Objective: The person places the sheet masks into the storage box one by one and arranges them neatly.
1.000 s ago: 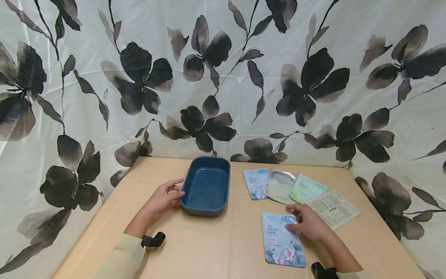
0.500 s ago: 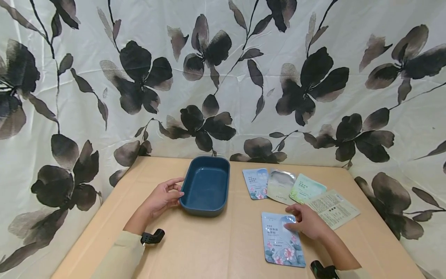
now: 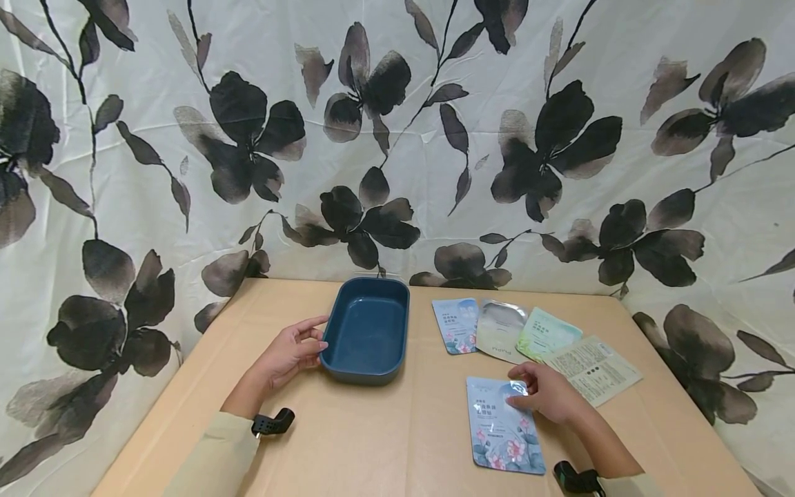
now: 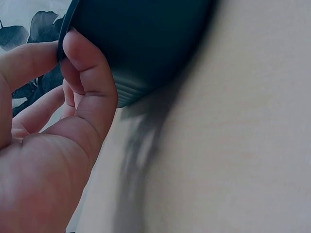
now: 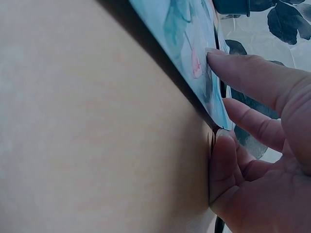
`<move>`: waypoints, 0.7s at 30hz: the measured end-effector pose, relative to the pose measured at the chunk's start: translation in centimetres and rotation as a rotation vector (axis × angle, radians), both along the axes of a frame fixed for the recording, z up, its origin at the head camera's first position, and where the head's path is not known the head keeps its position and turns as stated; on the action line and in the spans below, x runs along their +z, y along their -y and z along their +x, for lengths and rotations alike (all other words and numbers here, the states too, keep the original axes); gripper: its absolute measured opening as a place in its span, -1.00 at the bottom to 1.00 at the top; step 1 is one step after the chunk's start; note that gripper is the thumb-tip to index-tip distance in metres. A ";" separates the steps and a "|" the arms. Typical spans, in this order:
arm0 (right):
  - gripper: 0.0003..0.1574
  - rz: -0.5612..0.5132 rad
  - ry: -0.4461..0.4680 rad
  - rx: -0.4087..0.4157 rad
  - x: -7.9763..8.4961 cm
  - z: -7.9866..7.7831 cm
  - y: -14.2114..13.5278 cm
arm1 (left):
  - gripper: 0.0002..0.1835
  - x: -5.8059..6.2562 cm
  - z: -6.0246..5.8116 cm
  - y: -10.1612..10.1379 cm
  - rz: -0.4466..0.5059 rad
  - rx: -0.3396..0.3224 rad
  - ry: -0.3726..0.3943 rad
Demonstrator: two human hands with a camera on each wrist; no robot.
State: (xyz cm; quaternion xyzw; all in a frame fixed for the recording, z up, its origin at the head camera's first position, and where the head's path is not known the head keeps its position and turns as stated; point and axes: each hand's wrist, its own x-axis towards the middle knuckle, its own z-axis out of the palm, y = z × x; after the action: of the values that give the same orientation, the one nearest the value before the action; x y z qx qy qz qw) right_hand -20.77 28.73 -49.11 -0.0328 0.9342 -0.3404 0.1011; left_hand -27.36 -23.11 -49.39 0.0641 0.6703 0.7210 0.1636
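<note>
In the head view my left hand (image 3: 292,355) is at the left side of a dark blue rectangular bin (image 3: 366,378); its thumb and index finger touch the rim. The left wrist view shows the thumb against the bin's wall (image 4: 131,43), with the other fingers spread loosely. My right hand (image 3: 549,393) rests at the upper right corner of a blue sachet with pink flowers (image 3: 504,435) lying on the table. Its thumb (image 5: 233,63) is on the sachet's printed face (image 5: 187,43); the other fingers are beside the edge, relaxed.
Behind the right hand lie a smaller-looking blue floral sachet (image 3: 456,324), a silver one (image 3: 499,331), a green one (image 3: 546,335) and a pale sachet with printed text (image 3: 596,369), partly overlapping. A floral curtain (image 3: 435,138) hangs behind the wooden table (image 3: 373,442).
The head view has shifted slightly. Hands, bin and sachets stay where they were.
</note>
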 end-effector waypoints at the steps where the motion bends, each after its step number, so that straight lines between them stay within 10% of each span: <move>1: -0.32 -0.003 0.003 -0.001 0.0 0.0 0.0 | -0.23 0.0 0.0 0.0 0.002 0.000 -0.001; 21: -0.37 -0.022 0.021 -0.006 0.2 0.2 0.0 | -0.26 -0.3 0.1 0.0 0.026 0.009 -0.009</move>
State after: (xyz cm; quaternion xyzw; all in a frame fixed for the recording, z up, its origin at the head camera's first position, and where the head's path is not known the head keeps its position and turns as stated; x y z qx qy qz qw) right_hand -20.54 28.69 -48.95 -0.0275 0.9295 -0.3513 0.1093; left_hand -27.29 -23.06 -49.73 0.0662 0.6619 0.7301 0.1564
